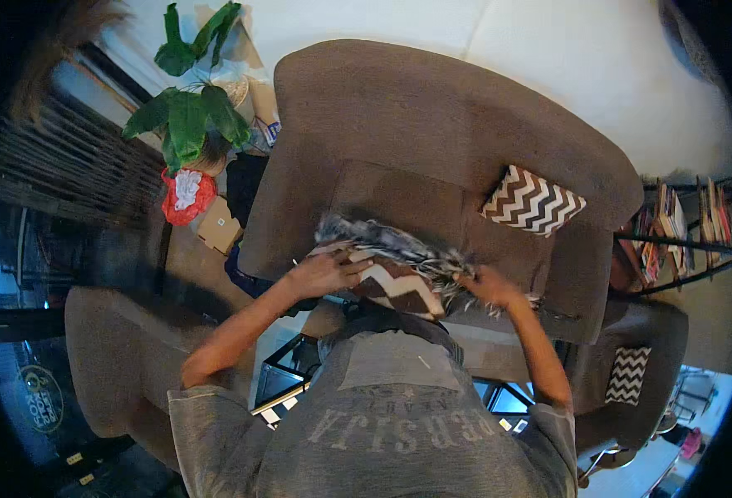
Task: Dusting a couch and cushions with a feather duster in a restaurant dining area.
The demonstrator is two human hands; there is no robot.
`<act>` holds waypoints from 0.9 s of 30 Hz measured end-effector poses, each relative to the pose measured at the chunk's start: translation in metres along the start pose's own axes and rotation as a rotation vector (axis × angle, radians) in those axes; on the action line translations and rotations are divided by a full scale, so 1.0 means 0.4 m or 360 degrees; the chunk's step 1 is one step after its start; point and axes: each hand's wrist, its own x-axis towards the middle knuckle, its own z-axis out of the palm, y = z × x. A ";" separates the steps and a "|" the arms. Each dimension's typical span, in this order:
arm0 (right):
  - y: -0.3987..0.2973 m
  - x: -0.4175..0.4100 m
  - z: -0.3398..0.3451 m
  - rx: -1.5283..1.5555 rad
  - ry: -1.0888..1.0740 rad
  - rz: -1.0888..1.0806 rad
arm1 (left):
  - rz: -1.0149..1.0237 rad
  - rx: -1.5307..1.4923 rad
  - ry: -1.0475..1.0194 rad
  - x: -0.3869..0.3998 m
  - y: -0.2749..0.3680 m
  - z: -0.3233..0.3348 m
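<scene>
A brown and white zigzag cushion (397, 285) lies just in front of my body, at the front of a brown fabric sofa (397, 112). My left hand (325, 274) rests on the left end of the cushion, its fingers spread over the patterned cover. Along the far side of the cushion runs a grey and white shaggy, fringed textile (391, 239), slightly blurred. The right end of this textile is pinched in my right hand (490, 286). A second zigzag cushion (534, 200) leans on the right part of the sofa.
Brown armchairs stand at left (116, 361) and right (596, 367), the right one with a zigzag cushion (628, 375). Left of the sofa are a leafy plant (188, 124), a red plastic bag (185, 196) and a cardboard box (219, 225). A shelf (671, 239) at right holds books or magazines.
</scene>
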 end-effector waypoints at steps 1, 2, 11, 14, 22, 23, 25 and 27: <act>0.057 0.035 0.007 -0.0077 -0.0102 0.0208 | 0.0091 0.0011 -0.0043 0.002 0.007 -0.002; 0.124 0.062 0.022 -0.0156 -0.0208 0.0407 | 0.0069 -0.0023 -0.0031 0.006 0.013 0.002; 0.162 0.073 0.061 0.0754 -0.0616 0.0381 | 0.0039 -0.0089 0.0010 0.038 0.027 -0.091; 0.235 0.095 0.107 -0.0058 -0.0221 0.0279 | 0.0098 -0.0211 0.0114 0.062 0.027 -0.131; 0.256 0.028 0.161 0.0722 -0.0081 0.0418 | -0.0301 -0.0360 0.0065 0.053 0.058 -0.195; 0.322 0.036 0.198 0.0730 -0.0065 0.0426 | -0.0312 -0.0391 0.0108 0.064 0.058 -0.203; 0.332 0.056 0.168 0.0155 -0.0577 0.0626 | -0.0405 -0.0441 0.0088 0.067 0.061 -0.218; 0.477 0.049 0.323 0.0170 -0.0412 0.0499 | -0.0481 -0.0486 0.0077 0.069 0.061 -0.233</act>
